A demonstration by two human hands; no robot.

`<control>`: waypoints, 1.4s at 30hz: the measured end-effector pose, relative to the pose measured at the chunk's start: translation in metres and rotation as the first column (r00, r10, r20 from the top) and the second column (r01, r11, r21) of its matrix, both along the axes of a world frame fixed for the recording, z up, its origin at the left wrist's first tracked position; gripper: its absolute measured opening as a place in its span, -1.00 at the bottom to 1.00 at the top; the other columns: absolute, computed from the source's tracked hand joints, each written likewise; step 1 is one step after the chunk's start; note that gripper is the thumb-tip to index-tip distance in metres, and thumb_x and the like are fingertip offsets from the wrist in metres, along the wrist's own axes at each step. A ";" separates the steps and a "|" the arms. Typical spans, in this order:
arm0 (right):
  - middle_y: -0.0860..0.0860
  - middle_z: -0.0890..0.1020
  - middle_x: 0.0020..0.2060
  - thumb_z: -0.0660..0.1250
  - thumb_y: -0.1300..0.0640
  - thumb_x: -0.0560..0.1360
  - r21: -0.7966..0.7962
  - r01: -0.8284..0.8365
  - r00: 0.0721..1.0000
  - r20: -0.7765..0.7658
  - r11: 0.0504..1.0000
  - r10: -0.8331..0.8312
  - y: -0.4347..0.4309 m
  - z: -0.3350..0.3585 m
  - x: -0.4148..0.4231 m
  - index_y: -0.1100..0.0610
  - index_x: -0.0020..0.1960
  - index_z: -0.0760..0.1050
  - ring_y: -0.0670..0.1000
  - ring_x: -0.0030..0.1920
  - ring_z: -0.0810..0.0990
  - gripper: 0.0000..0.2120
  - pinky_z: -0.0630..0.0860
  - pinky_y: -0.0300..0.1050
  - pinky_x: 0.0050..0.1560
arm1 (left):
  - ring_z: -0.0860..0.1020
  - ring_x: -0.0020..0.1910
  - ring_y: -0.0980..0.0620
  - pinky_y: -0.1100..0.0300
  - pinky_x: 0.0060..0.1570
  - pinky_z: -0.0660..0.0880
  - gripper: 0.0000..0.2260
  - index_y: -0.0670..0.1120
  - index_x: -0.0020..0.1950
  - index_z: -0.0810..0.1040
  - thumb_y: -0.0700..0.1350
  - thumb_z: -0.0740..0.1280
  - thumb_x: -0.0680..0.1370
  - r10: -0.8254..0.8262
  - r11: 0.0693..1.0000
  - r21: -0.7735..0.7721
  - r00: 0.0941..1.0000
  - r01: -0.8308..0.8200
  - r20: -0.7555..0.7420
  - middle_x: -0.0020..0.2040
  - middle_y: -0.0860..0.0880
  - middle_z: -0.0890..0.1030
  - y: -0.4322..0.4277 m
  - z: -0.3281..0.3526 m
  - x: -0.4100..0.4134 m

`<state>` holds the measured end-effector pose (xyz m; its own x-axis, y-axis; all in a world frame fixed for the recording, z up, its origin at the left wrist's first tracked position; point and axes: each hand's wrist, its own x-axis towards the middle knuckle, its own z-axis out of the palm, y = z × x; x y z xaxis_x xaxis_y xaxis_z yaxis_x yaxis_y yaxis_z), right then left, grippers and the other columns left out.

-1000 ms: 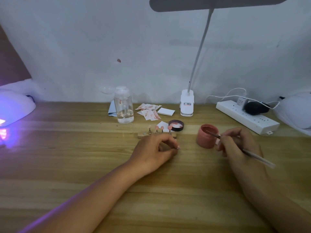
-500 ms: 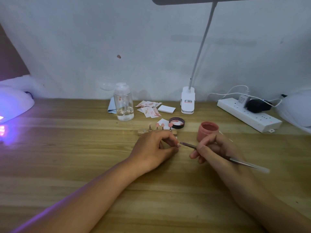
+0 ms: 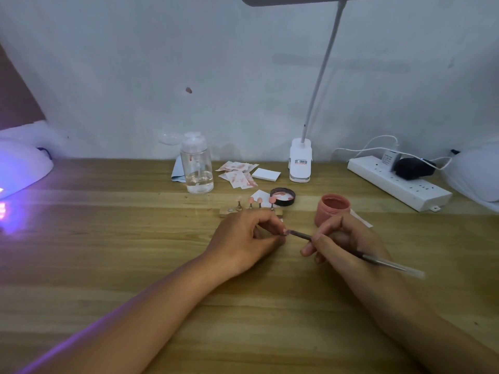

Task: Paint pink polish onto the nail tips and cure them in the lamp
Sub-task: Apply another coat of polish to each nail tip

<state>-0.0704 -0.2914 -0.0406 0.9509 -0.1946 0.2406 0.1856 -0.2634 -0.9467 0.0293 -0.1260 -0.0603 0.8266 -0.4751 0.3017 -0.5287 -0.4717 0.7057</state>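
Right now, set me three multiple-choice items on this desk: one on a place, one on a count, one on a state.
1. Where is the pink jar?
A. Just beyond the right hand
B. Beside the curing lamp
C. On the power strip

2. How many nail tips stand on the wooden holder?
A. One
B. Four
C. Seven

3. What state is the jar in?
A. Lidded
B. Tipped over
C. Open, upright

Answers:
1. A: the jar stands on the desk right behind the right hand's knuckles.
2. B: four small pink tips on stems rise from the holder.
3. C: its mouth shows, and its black lid lies apart on the desk.
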 end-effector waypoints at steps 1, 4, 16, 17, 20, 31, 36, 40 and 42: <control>0.07 0.70 -0.33 0.31 0.32 0.51 0.003 0.006 1.000 -0.006 1.000 -0.006 0.000 0.000 0.000 0.29 -0.12 0.45 -0.08 -0.32 0.61 -0.94 0.52 -0.21 -0.23 | 0.45 -0.45 0.26 0.40 -0.38 0.32 -0.79 0.22 -0.25 0.59 -0.09 0.50 0.45 -0.001 1.000 0.000 1.000 0.001 0.002 -0.19 0.34 0.65 0.000 0.000 0.000; 0.12 0.67 -0.37 0.27 0.37 0.53 0.075 0.028 0.999 0.028 0.997 -0.030 0.000 0.001 0.001 0.32 -0.11 0.43 -0.03 -0.34 0.60 -0.96 0.52 -0.26 -0.29 | 0.46 -0.44 0.27 0.41 -0.38 0.31 -0.81 0.21 -0.24 0.59 -0.07 0.51 0.45 0.001 1.000 0.003 1.000 -0.001 0.002 -0.18 0.34 0.65 0.000 -0.001 0.000; 0.08 0.71 -0.31 0.33 0.39 0.49 0.050 -0.019 1.000 -0.008 0.999 0.019 0.001 0.001 -0.003 0.34 -0.10 0.45 -0.14 -0.29 0.65 -0.94 0.54 -0.23 -0.17 | 0.44 -0.48 0.31 0.44 -0.42 0.29 -0.81 0.19 -0.20 0.59 -0.09 0.51 0.45 -0.008 1.000 0.021 0.999 0.008 0.033 -0.43 0.44 0.50 -0.001 -0.002 -0.001; 0.09 0.71 -0.31 0.34 0.39 0.48 0.046 -0.020 1.000 -0.012 0.999 0.021 0.002 0.001 -0.003 0.34 -0.10 0.45 -0.15 -0.30 0.65 -0.94 0.53 -0.29 -0.19 | 0.44 -0.48 0.30 0.44 -0.42 0.30 -0.82 0.19 -0.21 0.59 -0.09 0.51 0.45 -0.008 1.000 0.023 1.000 0.007 0.030 -0.43 0.44 0.51 -0.001 -0.002 -0.001; 0.09 0.70 -0.31 0.34 0.39 0.48 0.030 -0.010 1.000 -0.020 1.000 0.010 0.002 0.002 -0.004 0.32 -0.10 0.45 -0.17 -0.31 0.64 -0.94 0.51 -0.36 -0.22 | 0.43 -0.49 0.30 0.45 -0.42 0.29 -0.86 0.14 -0.18 0.62 -0.10 0.51 0.45 -0.002 1.000 0.019 1.000 0.002 0.019 -0.44 0.43 0.51 -0.001 -0.002 -0.001; 0.10 0.69 -0.34 0.29 0.34 0.53 0.076 0.043 0.999 0.005 0.996 -0.043 -0.002 0.003 -0.002 0.40 -0.12 0.38 -0.04 -0.35 0.61 -0.87 0.55 -0.25 -0.29 | 0.42 -0.47 0.29 0.43 -0.40 0.29 -0.82 0.21 -0.23 0.63 -0.09 0.52 0.44 0.005 1.000 -0.026 1.000 -0.005 0.003 -0.23 0.25 0.66 -0.003 0.000 -0.002; 0.14 0.68 -0.35 0.25 0.33 0.56 0.131 0.035 0.999 0.016 0.991 -0.037 -0.002 0.002 0.001 0.40 -0.14 0.36 -0.07 -0.40 0.59 -0.84 0.52 -0.32 -0.34 | 0.44 -0.45 0.29 0.42 -0.39 0.31 -0.83 0.22 -0.23 0.64 -0.06 0.53 0.44 0.006 0.999 -0.035 1.000 -0.006 -0.011 -0.23 0.26 0.66 -0.002 0.000 -0.003; 0.16 0.68 -0.35 0.21 0.32 0.58 0.117 0.001 1.000 0.020 0.993 -0.004 0.000 0.004 0.002 0.35 -0.08 0.38 -0.05 -0.38 0.60 -0.90 0.53 -0.30 -0.34 | 0.44 -0.44 0.29 0.43 -0.38 0.31 -0.78 0.27 -0.26 0.61 -0.06 0.53 0.43 0.016 0.999 -0.035 1.000 -0.016 -0.001 -0.24 0.30 0.65 -0.002 0.000 -0.001; 0.18 0.67 -0.35 0.21 0.31 0.59 0.132 0.007 1.000 0.020 0.991 -0.010 0.000 0.004 0.001 0.32 -0.06 0.38 -0.03 -0.37 0.62 -0.93 0.54 -0.29 -0.34 | 0.45 -0.44 0.30 0.43 -0.38 0.32 -0.78 0.28 -0.27 0.61 -0.05 0.53 0.43 0.013 0.999 -0.032 1.000 -0.013 0.002 -0.23 0.30 0.65 -0.002 0.000 -0.002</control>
